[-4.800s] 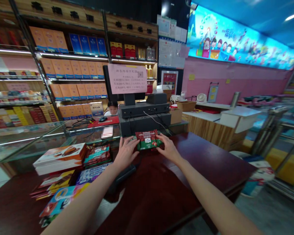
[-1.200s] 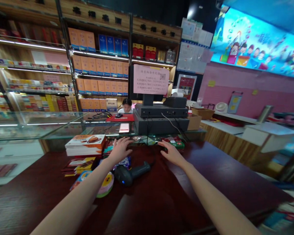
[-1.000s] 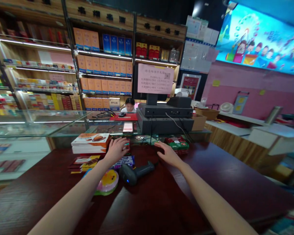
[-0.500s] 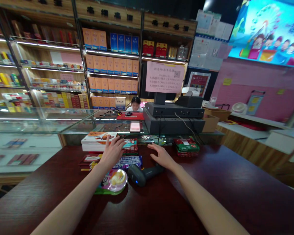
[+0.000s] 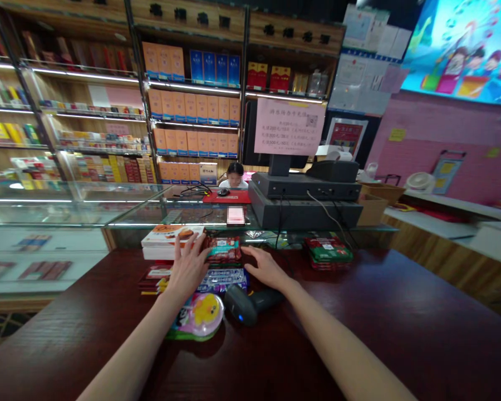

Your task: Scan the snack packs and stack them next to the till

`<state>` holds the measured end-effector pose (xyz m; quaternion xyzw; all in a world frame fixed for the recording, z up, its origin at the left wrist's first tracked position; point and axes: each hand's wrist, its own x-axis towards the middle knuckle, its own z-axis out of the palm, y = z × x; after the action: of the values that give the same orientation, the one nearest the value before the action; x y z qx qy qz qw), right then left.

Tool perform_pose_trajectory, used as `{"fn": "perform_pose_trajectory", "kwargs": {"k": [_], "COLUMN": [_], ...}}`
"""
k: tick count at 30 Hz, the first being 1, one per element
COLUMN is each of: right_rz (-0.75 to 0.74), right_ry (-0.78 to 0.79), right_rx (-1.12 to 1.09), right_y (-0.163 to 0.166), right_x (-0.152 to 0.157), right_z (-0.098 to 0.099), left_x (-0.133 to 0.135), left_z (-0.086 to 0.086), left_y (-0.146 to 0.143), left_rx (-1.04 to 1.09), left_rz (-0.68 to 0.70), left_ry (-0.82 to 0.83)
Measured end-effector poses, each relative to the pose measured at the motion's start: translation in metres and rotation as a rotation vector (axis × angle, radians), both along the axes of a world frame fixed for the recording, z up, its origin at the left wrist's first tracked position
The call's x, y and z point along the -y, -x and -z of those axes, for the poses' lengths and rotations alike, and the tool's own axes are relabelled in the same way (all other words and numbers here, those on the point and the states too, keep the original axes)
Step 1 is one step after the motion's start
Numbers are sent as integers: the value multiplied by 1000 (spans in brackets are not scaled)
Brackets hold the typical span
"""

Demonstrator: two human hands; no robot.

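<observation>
Head view: the left hand (image 5: 190, 266), its grip open and fingers spread, lies on the left end of a flat, glossy red-and-teal foil packet (image 5: 227, 249). The packet rests on the polished dark red wooden desk (image 5: 379, 312), with a white-and-orange cardboard box (image 5: 169, 236) at its 9 o'clock. The right hand (image 5: 265, 267), grip open and empty, hovers at the packet's 4 o'clock above a dark grey plastic scanner (image 5: 250, 303). Such slick film probably lifts best pinched by its edges.
</observation>
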<state>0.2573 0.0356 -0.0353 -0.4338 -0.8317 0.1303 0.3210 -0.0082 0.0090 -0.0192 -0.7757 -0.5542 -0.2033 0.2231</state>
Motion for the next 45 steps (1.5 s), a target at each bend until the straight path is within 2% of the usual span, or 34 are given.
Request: {"fn": "perform_pose_trajectory", "kwargs": {"k": [9,19,28,38,45], "right_rz": [24,41,40,52,62], "right_ry": [0,15,7,162,183], "right_rx": [47,56,24,24,36], "right_y": [14,21,3,-8,-8], "right_x": [-8,-9,11,25,25], "right_z": [0,-1,-1,-3,-3], "left_x": [10,9,14,11,8], "left_z": [-15,-7,-7,-5,-3], "left_y": [-1,-1,-3,-5,-6], "left_rx": [72,41,-14,-78,-97], "left_rz": [-44,-58,1,78,110], "left_ry": [83,81,6,-29,-17]}}
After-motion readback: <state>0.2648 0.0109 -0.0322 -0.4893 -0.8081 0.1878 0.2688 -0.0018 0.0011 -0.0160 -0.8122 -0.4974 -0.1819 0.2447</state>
